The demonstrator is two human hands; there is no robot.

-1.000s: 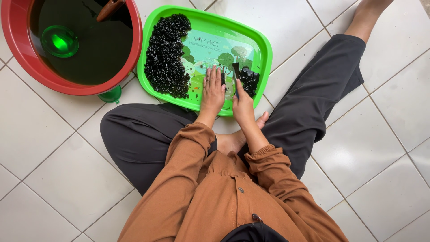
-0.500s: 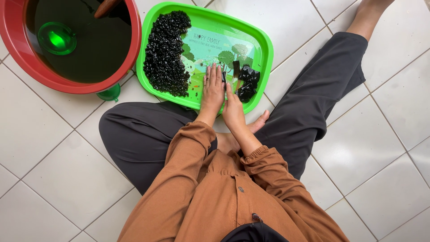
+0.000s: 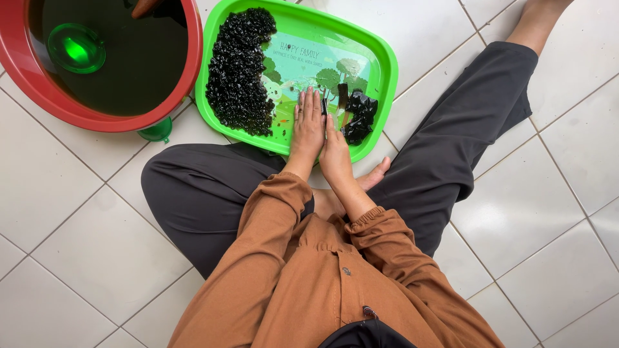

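A green rectangular tray (image 3: pixel 380 51) lies on the tiled floor in front of my crossed legs. A big heap of small black glossy cubes (image 3: pixel 238 71) fills its left side. At the tray's right sits a smaller black lump (image 3: pixel 360 116), with one dark piece (image 3: pixel 342 95) beside it. My left hand (image 3: pixel 308 125) rests flat on the tray's middle, fingers together, holding nothing. My right hand (image 3: pixel 335 153) lies edge-on against it near the tray's front rim. A thin dark blade-like thing (image 3: pixel 324 106) sticks out from its fingertips.
A red basin (image 3: pixel 39 96) of dark liquid stands at the upper left, with a green scoop (image 3: pixel 76 48) sunk in it and another person's hand at its far rim (image 3: pixel 145 6). A small green object (image 3: pixel 155 132) lies under the basin's edge. White tiles surround me.
My right hand has drawn back from the small black lump toward my body and now lies against the left hand. The left hand has stayed flat on the tray.
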